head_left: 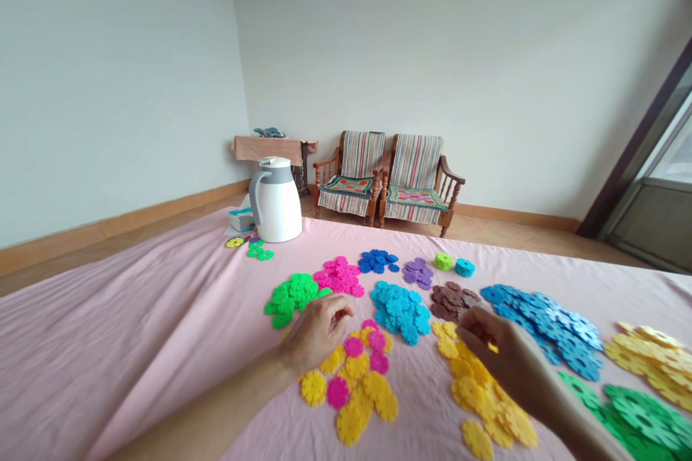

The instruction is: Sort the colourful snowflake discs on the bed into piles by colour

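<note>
My left hand, fingers curled inward, hovers above a mixed group of yellow discs and pink discs, notched like snowflakes. Whatever it may pinch is hidden. My right hand is bent in a pinch over the pile of yellow-orange discs. A bit of yellow shows between its fingers; I cannot tell whether it is a held disc or the pile behind. Near the left hand lies a bright green pile. Light blue discs sit between the hands, and brown discs just beyond the right one.
Farther back are pink, dark blue and purple piles, plus two small stacks. Larger blue, yellow and green discs lie right. A white jug stands back left on the pink cloth.
</note>
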`<state>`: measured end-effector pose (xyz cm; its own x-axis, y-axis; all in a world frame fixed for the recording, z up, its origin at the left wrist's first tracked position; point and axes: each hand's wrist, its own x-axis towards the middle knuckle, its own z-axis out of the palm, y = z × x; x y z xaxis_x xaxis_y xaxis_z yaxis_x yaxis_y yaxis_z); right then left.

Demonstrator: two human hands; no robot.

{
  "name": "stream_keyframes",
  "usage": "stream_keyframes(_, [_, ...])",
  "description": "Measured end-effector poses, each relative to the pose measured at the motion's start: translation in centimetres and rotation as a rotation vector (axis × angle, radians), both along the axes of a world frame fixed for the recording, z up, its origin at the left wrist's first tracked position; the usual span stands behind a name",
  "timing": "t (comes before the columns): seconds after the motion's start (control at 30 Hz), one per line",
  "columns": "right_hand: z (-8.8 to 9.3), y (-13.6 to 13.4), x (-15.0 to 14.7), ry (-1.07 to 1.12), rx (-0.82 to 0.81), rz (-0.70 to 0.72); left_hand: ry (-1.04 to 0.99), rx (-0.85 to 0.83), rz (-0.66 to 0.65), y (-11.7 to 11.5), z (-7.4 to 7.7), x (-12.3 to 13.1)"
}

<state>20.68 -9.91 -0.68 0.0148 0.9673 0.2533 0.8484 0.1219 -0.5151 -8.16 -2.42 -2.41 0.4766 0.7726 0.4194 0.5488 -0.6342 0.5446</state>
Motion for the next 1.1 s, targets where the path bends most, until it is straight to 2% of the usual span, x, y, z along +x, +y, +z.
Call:
stream_keyframes(0.17, [-1.0, 0.6, 3.5, -0.113, -0.013, -0.127, 0.05, -0.005, -0.018, -0.4, 0.5, 0.3])
stream_keyframes(0.33, [-0.4, 0.3, 3.0, -0.129, 0.095, -0.257, 0.03, -0.052, -0.019, -0.1, 0.4, 0.3])
stream_keyframes(0.4, [0.3, 0.2, 1.6, -0.078, 0.111, -0.21, 0.024, -0.079, -0.01, 0.1, 0.3, 0.3])
stream_keyframes(0.5, [0.8, -0.2, -1.3, -0.003, 0.11, -0.058, 0.022, -0.102, -0.012, 0.2, 0.1, 0.3])
stream_keyframes(0.67, [0.1, -1.4, -6.0, 0.06, 0.093, 0.194, 0.026, -0.085, -0.039, 0.3, -0.1, 0.2])
stream_keyframes(0.83, [-0.5, -2.6, -8.8, 0.071, 0.058, 0.389, 0.037, -0.084, -0.058, 0.2, 0.1, 0.3])
stream_keyframes(1.1, [-0.1, -2.4, -10.2, 0.011, -0.051, 0.44, 0.048, -0.049, -0.076, 0.2, 0.0, 0.2])
